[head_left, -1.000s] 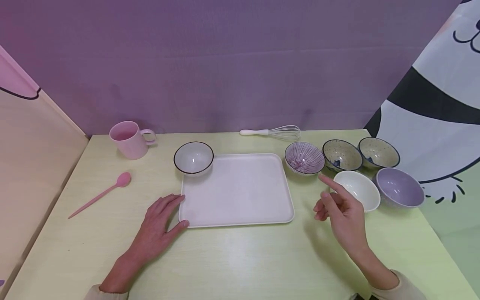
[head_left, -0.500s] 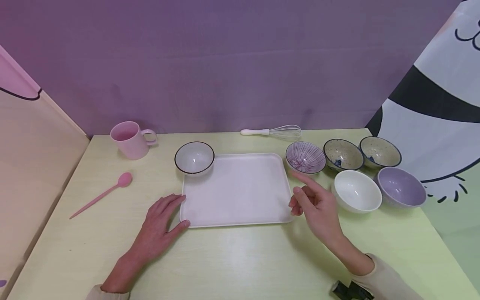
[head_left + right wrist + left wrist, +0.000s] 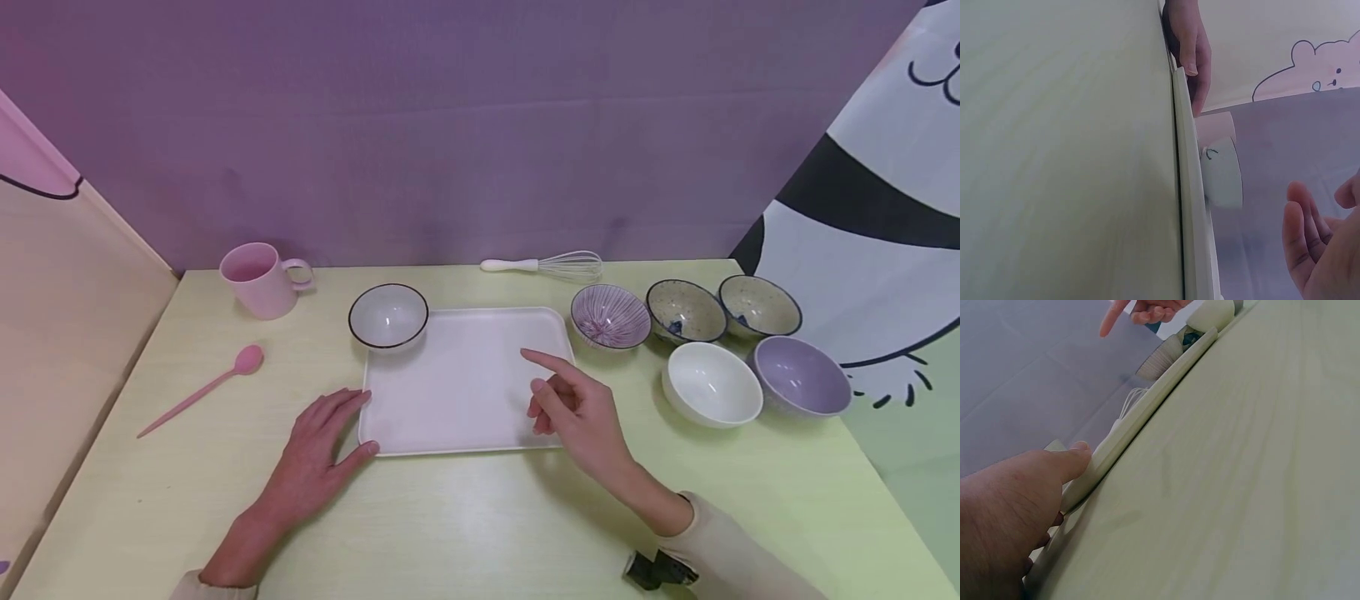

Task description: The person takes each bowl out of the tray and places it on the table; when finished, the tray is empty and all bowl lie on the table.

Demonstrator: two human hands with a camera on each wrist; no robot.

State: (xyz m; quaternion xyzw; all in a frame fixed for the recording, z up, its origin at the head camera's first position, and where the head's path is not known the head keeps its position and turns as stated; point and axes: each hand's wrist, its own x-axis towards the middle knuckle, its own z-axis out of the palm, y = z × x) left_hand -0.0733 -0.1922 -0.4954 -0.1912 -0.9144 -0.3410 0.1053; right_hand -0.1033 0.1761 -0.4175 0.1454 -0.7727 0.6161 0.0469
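Note:
My left hand (image 3: 318,454) rests at the left side of a white rectangular tray (image 3: 465,383). Its thumb touches the near left corner and its fingertips meet the left edge, as the left wrist view also shows. Over the right part of the tray hovers my right hand (image 3: 581,417), holding nothing; its index finger points out and the other fingers are loosely bent. A white bowl with a dark rim (image 3: 387,317) stands at the tray's far left corner; I cannot tell whether it sits on the tray. Just right of the tray is a purple-striped bowl (image 3: 611,317).
Two speckled bowls (image 3: 686,311), a white bowl (image 3: 712,386) and a lilac bowl (image 3: 801,377) cluster at the right. A pink mug (image 3: 260,281) stands back left, with a pink spoon (image 3: 202,390) before it. Along the back edge lies a whisk (image 3: 540,265).
My right hand has moved left, from in front of the white bowl to above the tray's right part. The left hand, tray and bowls stay where they were.

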